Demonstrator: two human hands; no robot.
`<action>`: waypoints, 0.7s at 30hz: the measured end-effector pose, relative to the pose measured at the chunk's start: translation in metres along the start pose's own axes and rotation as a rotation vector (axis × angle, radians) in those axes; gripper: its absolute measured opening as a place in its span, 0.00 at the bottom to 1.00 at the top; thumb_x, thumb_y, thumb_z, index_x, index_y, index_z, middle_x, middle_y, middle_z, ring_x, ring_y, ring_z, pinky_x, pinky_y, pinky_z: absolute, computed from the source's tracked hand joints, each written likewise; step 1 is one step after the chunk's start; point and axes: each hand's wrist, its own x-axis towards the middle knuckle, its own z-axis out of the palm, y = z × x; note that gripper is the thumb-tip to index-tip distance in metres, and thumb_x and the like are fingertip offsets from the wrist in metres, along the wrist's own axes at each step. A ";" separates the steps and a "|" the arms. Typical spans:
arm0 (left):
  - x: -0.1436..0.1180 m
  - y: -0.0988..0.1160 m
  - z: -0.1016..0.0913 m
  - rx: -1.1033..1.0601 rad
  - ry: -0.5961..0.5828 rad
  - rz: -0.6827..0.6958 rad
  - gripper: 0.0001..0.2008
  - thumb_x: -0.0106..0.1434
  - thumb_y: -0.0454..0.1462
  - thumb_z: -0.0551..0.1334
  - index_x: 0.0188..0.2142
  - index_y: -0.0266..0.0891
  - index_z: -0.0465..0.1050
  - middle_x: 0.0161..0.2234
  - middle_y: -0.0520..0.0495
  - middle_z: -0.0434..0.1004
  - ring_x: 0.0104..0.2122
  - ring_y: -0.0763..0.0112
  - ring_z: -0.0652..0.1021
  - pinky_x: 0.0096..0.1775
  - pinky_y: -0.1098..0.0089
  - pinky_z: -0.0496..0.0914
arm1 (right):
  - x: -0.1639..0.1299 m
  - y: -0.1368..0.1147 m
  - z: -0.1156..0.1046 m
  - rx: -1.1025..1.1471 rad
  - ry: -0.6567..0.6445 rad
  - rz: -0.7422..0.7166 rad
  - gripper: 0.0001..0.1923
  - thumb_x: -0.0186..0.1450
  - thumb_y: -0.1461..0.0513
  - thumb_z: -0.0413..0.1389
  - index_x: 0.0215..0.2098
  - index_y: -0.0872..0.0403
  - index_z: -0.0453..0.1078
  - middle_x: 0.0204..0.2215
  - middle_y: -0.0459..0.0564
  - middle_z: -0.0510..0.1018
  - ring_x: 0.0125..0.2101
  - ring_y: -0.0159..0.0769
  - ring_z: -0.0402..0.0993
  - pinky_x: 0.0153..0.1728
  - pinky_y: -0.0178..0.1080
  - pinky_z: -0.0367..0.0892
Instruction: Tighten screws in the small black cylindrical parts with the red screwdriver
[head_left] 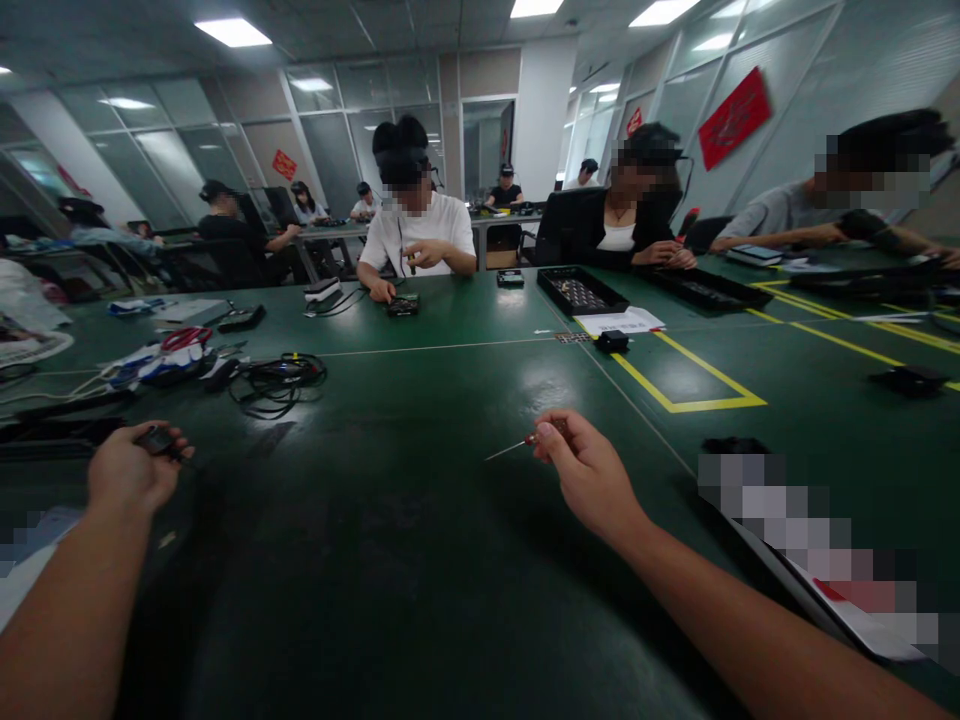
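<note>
My right hand (581,465) is closed around the reddish handle of a screwdriver (508,449), above the green tabletop. Its thin metal shaft points left and slightly down. On the left side, my left hand (135,468) has its fingers curled around a small black block-like part (156,439). Most of that part is hidden by the palm and fingers, so its exact kind does not show. The two hands are well apart, with bare table surface between them.
Coiled black cables (279,380) and a red cable bundle (186,338) lie at the left. Black trays (581,292) stand at the far right, near a small black box (612,341) and yellow tape (716,405). Across the table a person in white (450,235) handles a small device (403,305).
</note>
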 end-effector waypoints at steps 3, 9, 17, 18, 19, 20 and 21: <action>-0.003 0.001 0.002 -0.037 0.036 -0.048 0.06 0.47 0.29 0.54 0.27 0.38 0.61 0.26 0.49 0.61 0.23 0.70 0.65 0.26 0.71 0.65 | 0.000 0.001 0.000 0.001 0.005 0.008 0.13 0.73 0.51 0.52 0.41 0.50 0.71 0.29 0.47 0.77 0.32 0.39 0.74 0.34 0.41 0.67; -0.014 0.008 0.008 -0.146 0.077 -0.051 0.08 0.42 0.28 0.53 0.25 0.38 0.60 0.26 0.48 0.61 0.24 0.69 0.66 0.27 0.70 0.65 | 0.000 0.000 0.000 -0.007 0.007 0.010 0.14 0.73 0.51 0.52 0.41 0.51 0.71 0.30 0.47 0.77 0.31 0.39 0.74 0.34 0.41 0.67; -0.027 0.015 0.019 -0.185 0.034 -0.029 0.09 0.45 0.26 0.52 0.27 0.38 0.61 0.27 0.48 0.62 0.26 0.67 0.67 0.33 0.65 0.68 | 0.001 -0.001 0.001 -0.005 0.008 -0.006 0.14 0.73 0.51 0.51 0.41 0.51 0.71 0.31 0.48 0.78 0.32 0.39 0.75 0.35 0.41 0.68; -0.027 0.014 0.019 -0.185 0.028 -0.021 0.09 0.45 0.26 0.52 0.27 0.38 0.60 0.26 0.48 0.62 0.26 0.67 0.67 0.33 0.64 0.68 | 0.001 -0.001 0.001 -0.003 0.009 -0.011 0.14 0.73 0.51 0.52 0.41 0.51 0.71 0.31 0.48 0.78 0.32 0.39 0.75 0.35 0.41 0.68; -0.027 0.013 0.019 -0.187 0.015 -0.012 0.08 0.45 0.27 0.53 0.26 0.38 0.60 0.26 0.48 0.62 0.26 0.66 0.67 0.33 0.63 0.68 | 0.001 -0.001 0.001 -0.001 0.011 -0.016 0.14 0.73 0.51 0.52 0.41 0.51 0.71 0.31 0.48 0.78 0.32 0.39 0.75 0.34 0.41 0.68; -0.027 0.012 0.018 -0.191 0.000 -0.006 0.07 0.45 0.28 0.53 0.26 0.38 0.59 0.26 0.47 0.62 0.26 0.66 0.66 0.33 0.63 0.68 | 0.000 -0.002 0.000 0.001 0.012 -0.019 0.13 0.73 0.51 0.52 0.41 0.51 0.71 0.31 0.48 0.78 0.32 0.39 0.75 0.34 0.41 0.68; -0.026 0.011 0.018 -0.194 -0.013 0.000 0.06 0.46 0.29 0.53 0.26 0.38 0.60 0.26 0.47 0.62 0.26 0.66 0.66 0.33 0.62 0.68 | 0.000 -0.002 0.000 0.003 0.013 -0.020 0.13 0.72 0.51 0.52 0.41 0.51 0.71 0.31 0.48 0.78 0.32 0.39 0.75 0.34 0.41 0.69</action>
